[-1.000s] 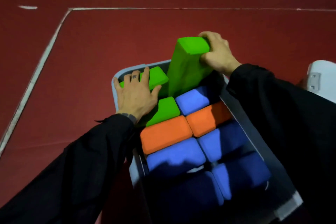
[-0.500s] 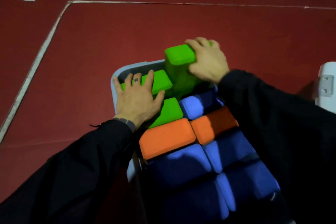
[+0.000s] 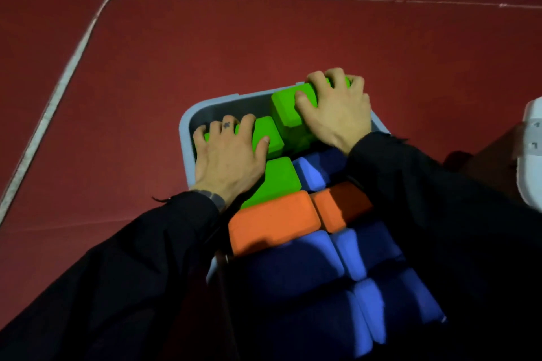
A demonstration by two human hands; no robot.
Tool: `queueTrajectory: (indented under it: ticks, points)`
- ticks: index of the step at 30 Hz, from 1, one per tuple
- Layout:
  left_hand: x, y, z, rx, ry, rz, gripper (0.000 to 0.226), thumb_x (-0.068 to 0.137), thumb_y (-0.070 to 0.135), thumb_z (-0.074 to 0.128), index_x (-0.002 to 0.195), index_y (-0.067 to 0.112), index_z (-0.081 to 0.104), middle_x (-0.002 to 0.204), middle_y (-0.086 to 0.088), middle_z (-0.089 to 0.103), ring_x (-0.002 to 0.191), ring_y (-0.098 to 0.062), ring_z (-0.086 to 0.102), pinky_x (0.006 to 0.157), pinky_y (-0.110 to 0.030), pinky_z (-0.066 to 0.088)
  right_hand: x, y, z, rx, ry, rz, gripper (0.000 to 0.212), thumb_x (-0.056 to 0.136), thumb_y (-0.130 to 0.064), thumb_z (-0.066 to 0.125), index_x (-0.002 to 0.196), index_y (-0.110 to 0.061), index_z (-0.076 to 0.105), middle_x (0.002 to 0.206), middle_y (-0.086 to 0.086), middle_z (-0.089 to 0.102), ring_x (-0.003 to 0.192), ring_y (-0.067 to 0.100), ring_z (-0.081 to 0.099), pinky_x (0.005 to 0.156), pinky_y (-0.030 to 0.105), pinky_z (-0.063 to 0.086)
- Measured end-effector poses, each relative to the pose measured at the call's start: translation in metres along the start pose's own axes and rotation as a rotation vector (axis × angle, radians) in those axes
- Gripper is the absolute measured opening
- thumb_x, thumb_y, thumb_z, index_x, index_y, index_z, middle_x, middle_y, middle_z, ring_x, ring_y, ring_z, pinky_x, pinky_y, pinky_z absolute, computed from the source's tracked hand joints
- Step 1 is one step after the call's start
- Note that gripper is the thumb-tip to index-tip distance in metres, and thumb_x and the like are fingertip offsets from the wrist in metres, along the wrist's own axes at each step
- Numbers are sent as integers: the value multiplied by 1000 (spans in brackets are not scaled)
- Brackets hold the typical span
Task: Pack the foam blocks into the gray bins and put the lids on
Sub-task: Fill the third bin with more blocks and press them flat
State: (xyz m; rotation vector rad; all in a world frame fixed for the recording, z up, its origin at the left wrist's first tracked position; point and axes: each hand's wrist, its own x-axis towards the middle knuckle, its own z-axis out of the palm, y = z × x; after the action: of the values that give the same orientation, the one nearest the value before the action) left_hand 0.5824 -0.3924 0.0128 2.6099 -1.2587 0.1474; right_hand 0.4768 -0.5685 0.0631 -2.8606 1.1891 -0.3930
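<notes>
A gray bin (image 3: 187, 121) sits on the red floor (image 3: 264, 47), packed with foam blocks. The right hand (image 3: 337, 114), at 12 o'clock of the bin, curls its fingers over a green block (image 3: 286, 110) that stands higher than its neighbours in the far right corner. The left hand (image 3: 228, 155), at 10 o'clock, presses spread fingers flat on a second green block (image 3: 267, 135). A third green block (image 3: 277, 177) lies just nearer, then two orange blocks (image 3: 272, 221), then blue blocks (image 3: 352, 249) toward 6 o'clock. A white object (image 3: 531, 155) lies at 3 o'clock.
</notes>
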Motion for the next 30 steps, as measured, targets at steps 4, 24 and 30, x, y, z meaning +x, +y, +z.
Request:
queueTrajectory:
  ticks: [4,24,30]
  points:
    - [-3,3,3,49,3,17,60,99,56,27,146,23,41,133,-9,58,121,-35,52,113,-60,26,35,20,-33,-22,-298,-125,52,96,-70,28,128,-38,54,140,5,54,131,43,45,114,65,21]
    - [1,8,5,13,9,-115,63,96,64,27,133,22,55,129,-12,62,121,-37,53,116,-59,24,56,23,-1,-176,-54,-711,101,75,-98,14,125,-22,58,112,9,69,101,37,66,82,47,51]
    - [-3,10,4,43,-41,78,92,82,82,35,154,26,34,140,-9,54,132,-31,45,117,-68,14,48,36,1,-191,-54,-625,99,83,-92,18,147,-24,48,128,9,62,113,33,62,105,48,39]
